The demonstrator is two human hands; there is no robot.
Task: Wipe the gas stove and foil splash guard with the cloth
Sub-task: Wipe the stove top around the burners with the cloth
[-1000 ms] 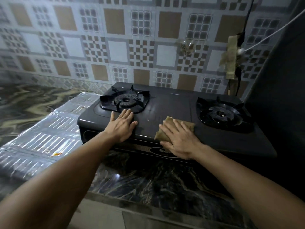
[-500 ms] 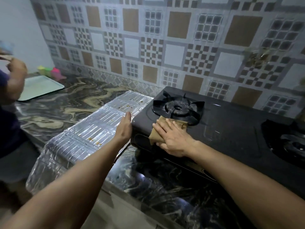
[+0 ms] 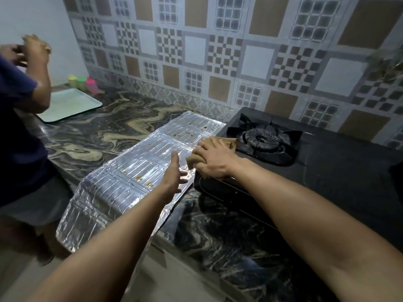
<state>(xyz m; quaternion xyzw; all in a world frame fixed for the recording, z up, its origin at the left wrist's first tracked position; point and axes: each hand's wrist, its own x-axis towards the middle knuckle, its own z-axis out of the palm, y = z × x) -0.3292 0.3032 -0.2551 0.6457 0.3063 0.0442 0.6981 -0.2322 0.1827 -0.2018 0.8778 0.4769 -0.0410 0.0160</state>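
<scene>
Two bare forearms reach in from the bottom of the frame across a dark marbled stone countertop (image 3: 218,232). Just left of centre, the left hand (image 3: 174,175) hovers with fingers spread and loose, holding nothing, over the near right edge of a crinkled silver foil splash guard (image 3: 122,182) that lies flat on the counter and runs from lower left toward centre, its ribbed panels dotted with small orange-brown specks. At centre, the right hand (image 3: 214,159) is closed around a bunched tan cloth (image 3: 192,162), pressing it on the front left corner of a black two-burner gas stove (image 3: 327,171) where the stove meets the foil. Just beyond the knuckles sits the stove's left burner with its black pan support (image 3: 265,138). At the left edge a second person in a dark blue top (image 3: 15,127) stands with both hands raised. Farther back, upper left, a pale green tray (image 3: 72,103) rests on the counter beside small yellow, green and pink plastic containers (image 3: 84,81), below a wall of brown, white and grey patterned tiles (image 3: 229,51).
</scene>
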